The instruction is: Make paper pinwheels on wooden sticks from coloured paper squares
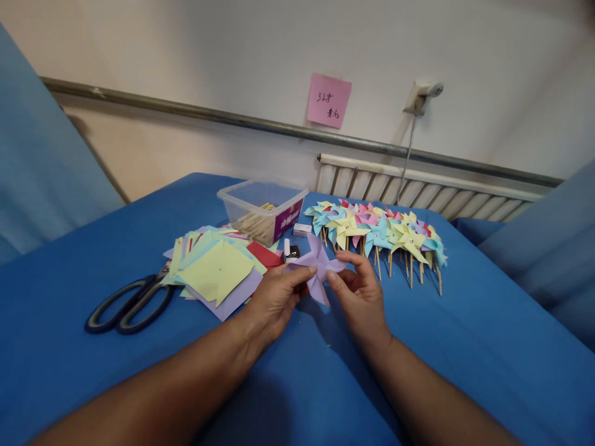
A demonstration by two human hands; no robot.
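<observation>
A purple paper pinwheel head point(318, 265) is held over the blue cloth between both hands. My left hand point(274, 300) pinches its left side with thumb and fingers closed. My right hand point(360, 294) grips its right side, fingers curled around the folded blades. Behind my right hand lies a row of finished pinwheels point(381, 232) in yellow, blue, pink and purple on wooden sticks.
A stack of coloured paper squares point(216, 269) lies to the left, with black scissors point(127, 302) beside it. A clear plastic box point(263, 210) holds wooden sticks. A small box point(302, 229) lies nearby. A pink note point(328, 100) hangs on the wall.
</observation>
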